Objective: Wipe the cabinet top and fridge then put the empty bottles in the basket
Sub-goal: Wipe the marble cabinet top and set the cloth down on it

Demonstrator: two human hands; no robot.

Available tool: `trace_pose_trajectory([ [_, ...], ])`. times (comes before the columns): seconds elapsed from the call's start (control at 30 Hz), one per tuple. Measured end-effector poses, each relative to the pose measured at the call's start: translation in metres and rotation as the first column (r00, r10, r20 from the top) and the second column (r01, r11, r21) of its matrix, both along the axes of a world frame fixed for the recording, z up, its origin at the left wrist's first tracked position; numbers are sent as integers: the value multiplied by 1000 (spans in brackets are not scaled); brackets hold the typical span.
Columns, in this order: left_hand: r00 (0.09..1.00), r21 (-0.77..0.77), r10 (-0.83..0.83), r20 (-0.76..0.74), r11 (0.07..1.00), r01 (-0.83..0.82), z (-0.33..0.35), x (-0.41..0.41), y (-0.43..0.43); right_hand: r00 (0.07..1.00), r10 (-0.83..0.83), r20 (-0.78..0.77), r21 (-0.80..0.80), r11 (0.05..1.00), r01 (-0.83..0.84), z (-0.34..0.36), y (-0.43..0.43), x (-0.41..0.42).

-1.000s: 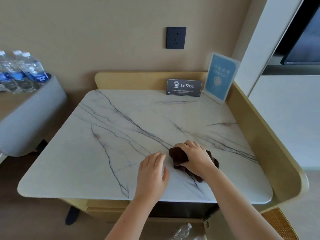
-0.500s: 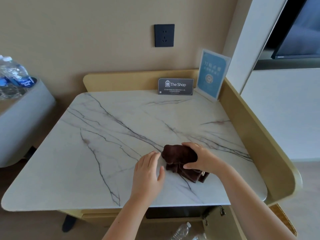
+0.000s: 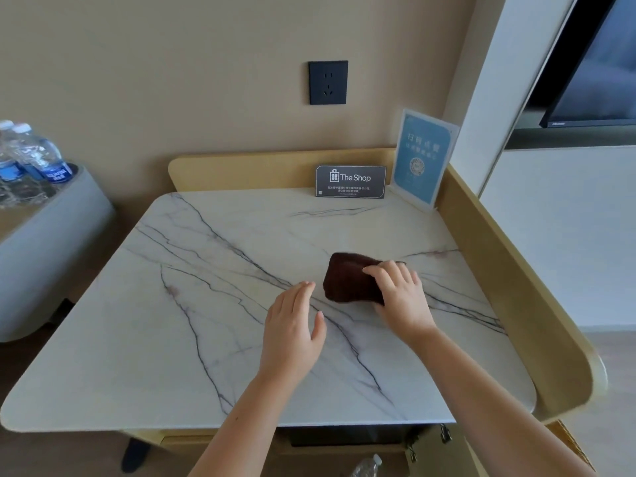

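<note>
On the marble cabinet top [image 3: 241,304], right of centre, a dark brown cloth [image 3: 347,278] is held down by the right hand [image 3: 401,297], whose fingers are curled over the cloth's right edge and clamped on it. The left hand [image 3: 292,325] is spread flat just beside the cloth, fingers straight and close together, with nothing held; whether it is pressed on the stone or kept just above it cannot be told.

The step in hand is judged to be the first one, the wiping of the cabinet top. The fridge cannot be plainly made out, and no bottle is being handled. A cluster of water bottles [image 3: 31,163] is seen well apart at the far left on a grey rounded unit [image 3: 69,235], and one clear bottle [image 3: 366,468] is glimpsed at the lower edge, below the top; whether any is empty cannot be told.

For the next move, the cloth is best swept with even pressure across the left half and the rear of the stone. Care is called for at the rear right corner, where the "The Shop" sign [image 3: 350,181] and the blue card stand [image 3: 425,160] are set on the surface and could be knocked over.
</note>
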State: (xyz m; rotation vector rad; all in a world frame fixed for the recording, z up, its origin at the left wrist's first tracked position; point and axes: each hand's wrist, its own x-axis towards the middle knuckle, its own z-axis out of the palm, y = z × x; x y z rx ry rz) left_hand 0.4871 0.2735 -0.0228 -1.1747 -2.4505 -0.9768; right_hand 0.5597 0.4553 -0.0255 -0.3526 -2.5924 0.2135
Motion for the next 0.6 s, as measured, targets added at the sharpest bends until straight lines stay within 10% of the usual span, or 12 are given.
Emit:
trace_pose_trajectory([
  [0.23,998,-84,-61,11,995,62,-31,13,-1,968,194,161,-163,972,-168,-34,-11,54],
  [0.6,994,-78,-81,70,993,86,-46,18,23,1000,-11,-28,-140,990,7,-43,-29,61],
])
